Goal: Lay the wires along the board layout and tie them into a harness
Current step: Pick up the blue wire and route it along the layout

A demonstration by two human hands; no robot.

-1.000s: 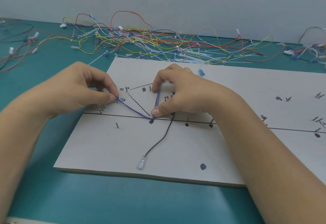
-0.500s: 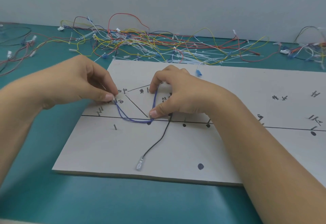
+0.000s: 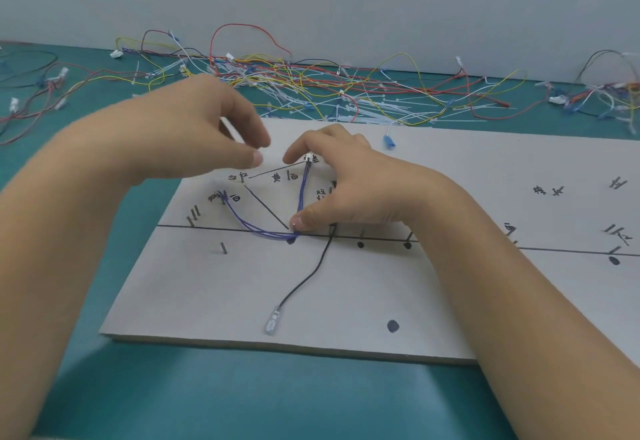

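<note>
Pinning purple twin wire (image 3: pixel 301 193) at its centre-line bend on the grey layout board (image 3: pixel 485 169) with right hand (image 3: pixel 356 190) thumb, forefinger on the white plug (image 3: pixel 308 158). Hovering left hand (image 3: pixel 194 134) above, loosely curled, empty. Best to draw the left sag toward its metal peg (image 3: pixel 223 198), thumb kept down.

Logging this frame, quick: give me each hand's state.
Left hand: open, holding nothing.
Right hand: holding the blue wires against the board.
</note>
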